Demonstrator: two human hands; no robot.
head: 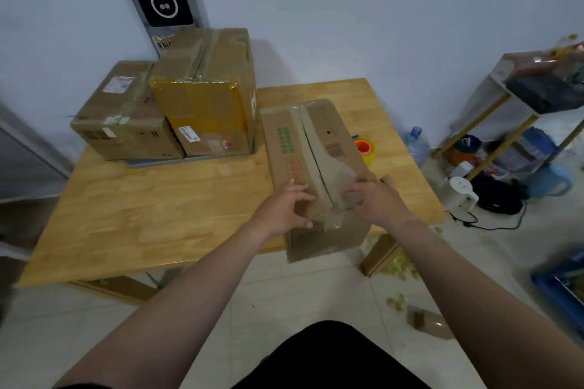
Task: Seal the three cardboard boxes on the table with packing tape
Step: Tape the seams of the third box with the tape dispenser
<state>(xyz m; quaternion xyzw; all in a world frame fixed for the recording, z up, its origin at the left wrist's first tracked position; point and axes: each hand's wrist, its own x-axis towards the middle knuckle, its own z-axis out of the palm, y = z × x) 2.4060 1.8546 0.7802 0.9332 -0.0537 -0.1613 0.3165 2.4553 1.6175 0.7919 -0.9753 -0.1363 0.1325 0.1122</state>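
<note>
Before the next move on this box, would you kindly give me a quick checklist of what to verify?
1. Flaps of near box meeting: not ok, seam gapes.
2. Grip by left hand and right hand on its near end: ok.
3. Reach to tape roll: ok, it lies on the table beside the box.
4. Box fully supported: not ok, near end overhangs the edge.
5. Seal on low box and tall box: cannot tell.
</note>
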